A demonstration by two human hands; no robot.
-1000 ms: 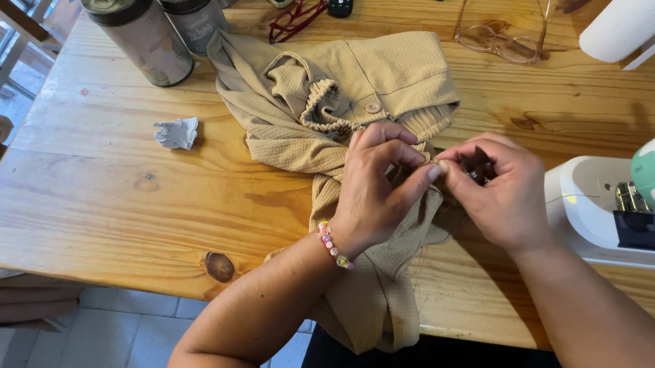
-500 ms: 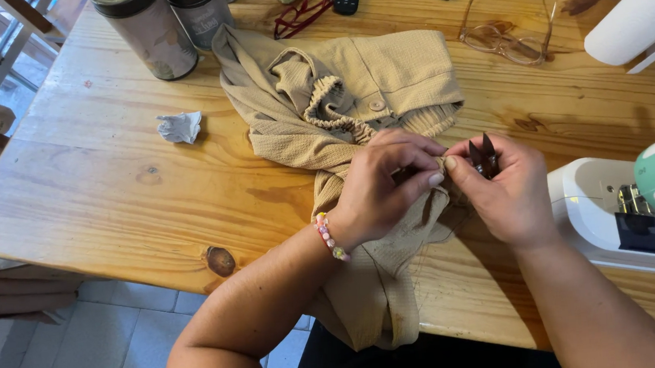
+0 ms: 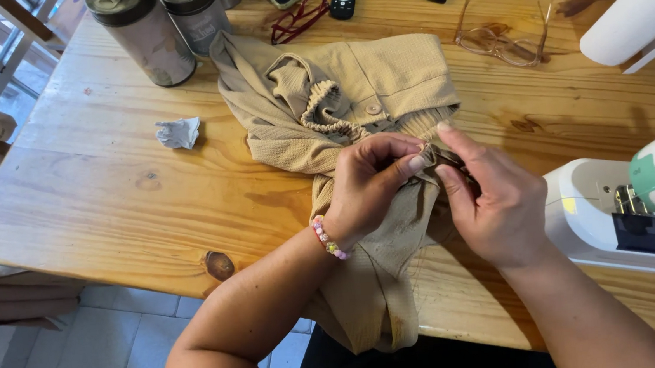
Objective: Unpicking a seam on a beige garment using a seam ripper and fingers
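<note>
Wooden planks of the desk (image 3: 95, 202) carry a beige garment (image 3: 354, 120) that spills over the near edge. I see my left hand (image 3: 370, 184) and right hand (image 3: 492, 202) close together, both pinching a fold of that fabric at mid-desk. At the right edge sits a white sewing machine (image 3: 626, 215); a crumpled tissue (image 3: 178, 132) lies toward the left, two metal tumblers (image 3: 163, 29) at the far edge.

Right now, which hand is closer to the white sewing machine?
Right. The right hand pinches the beige garment just beside the white sewing machine; the left hand sits farther away.
</note>
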